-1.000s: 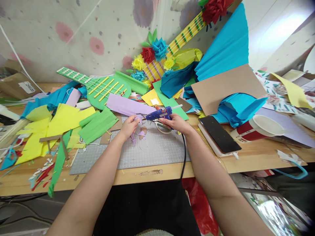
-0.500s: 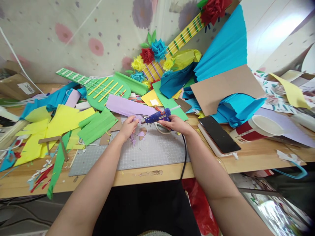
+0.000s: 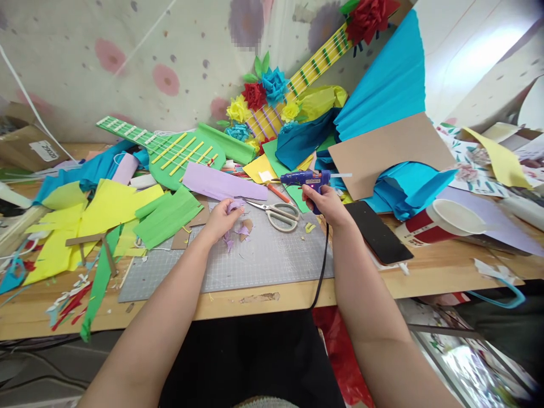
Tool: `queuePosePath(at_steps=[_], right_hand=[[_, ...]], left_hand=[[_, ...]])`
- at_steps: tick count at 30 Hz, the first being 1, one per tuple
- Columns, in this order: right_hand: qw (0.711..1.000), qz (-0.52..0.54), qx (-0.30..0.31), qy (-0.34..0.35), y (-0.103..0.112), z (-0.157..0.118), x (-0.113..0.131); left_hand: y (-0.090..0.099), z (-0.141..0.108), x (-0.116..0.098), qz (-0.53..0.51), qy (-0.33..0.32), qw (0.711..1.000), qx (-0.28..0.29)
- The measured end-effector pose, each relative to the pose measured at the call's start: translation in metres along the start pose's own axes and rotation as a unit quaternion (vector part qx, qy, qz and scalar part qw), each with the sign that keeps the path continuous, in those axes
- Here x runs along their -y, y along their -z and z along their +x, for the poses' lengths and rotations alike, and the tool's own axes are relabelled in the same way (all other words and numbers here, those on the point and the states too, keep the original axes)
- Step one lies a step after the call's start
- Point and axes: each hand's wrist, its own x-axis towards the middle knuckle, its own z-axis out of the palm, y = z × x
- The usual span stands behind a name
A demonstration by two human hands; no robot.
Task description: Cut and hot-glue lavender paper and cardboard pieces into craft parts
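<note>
Gripped in my right hand (image 3: 325, 203) is a blue hot glue gun (image 3: 306, 178), its nozzle toward the left and a clear glue stick out of its back. My left hand (image 3: 221, 222) pinches a small piece of purple paper (image 3: 233, 206) over the grey cutting mat (image 3: 280, 255). Purple and brown scraps (image 3: 244, 230) lie just beside those fingers. Scissors (image 3: 281, 215) with pale handles rest on the mat between my hands. Behind them lies a long purple paper strip (image 3: 225, 182).
A green paper guitar (image 3: 182, 156) and a flowered yellow guitar (image 3: 272, 116) stand at the back. Yellow paper (image 3: 110, 212) and green paper (image 3: 170, 218) cover the left. On the right are a phone (image 3: 378, 232), a paper cup (image 3: 437, 224) and brown cardboard (image 3: 395, 147). The glue gun's cord (image 3: 323, 277) hangs over the edge.
My right hand has moved the glue gun right and slightly back, away from the purple piece, uncovering the scissors. My left hand has stayed nearly in place.
</note>
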Motion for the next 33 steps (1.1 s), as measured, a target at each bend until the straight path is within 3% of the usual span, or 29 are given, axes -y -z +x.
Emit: queuePosePath(at_steps=[2, 5, 7, 13, 19, 22, 27, 30, 33], right_hand=[[0.999, -0.026, -0.047, -0.009, 0.0, 0.004, -0.004], [0.982, -0.144, -0.121, -0.024, -0.002, 0.009, -0.011], [0.967, -0.213, -0.137, -0.024, -0.002, 0.012, -0.015], [0.956, -0.259, -0.13, -0.043, -0.003, 0.013, -0.019], [0.948, -0.301, -0.091, -0.043, -0.01, 0.015, -0.025], [0.937, -0.338, -0.074, -0.044, -0.01, 0.015, -0.027], [0.881, -0.457, -0.11, -0.056, 0.005, 0.002, -0.012], [0.889, -0.443, -0.017, -0.114, 0.006, -0.008, 0.005], [0.935, -0.339, 0.097, -0.034, -0.013, -0.014, 0.016]], left_hand=[[-0.001, 0.0, 0.0, 0.015, -0.005, 1.0, -0.01], [-0.003, 0.0, -0.002, 0.015, -0.002, 1.0, -0.019], [-0.004, 0.0, -0.005, 0.003, 0.002, 1.0, -0.022], [-0.003, -0.003, -0.01, -0.012, 0.012, 1.0, -0.021], [0.002, 0.003, -0.009, -0.219, 0.066, 0.973, 0.028], [0.001, 0.004, -0.008, -0.246, 0.075, 0.966, -0.013], [-0.008, 0.001, -0.006, -0.197, 0.056, 0.976, -0.079], [-0.011, -0.001, -0.006, -0.179, 0.055, 0.979, -0.078], [-0.014, -0.002, -0.005, -0.171, 0.053, 0.982, -0.054]])
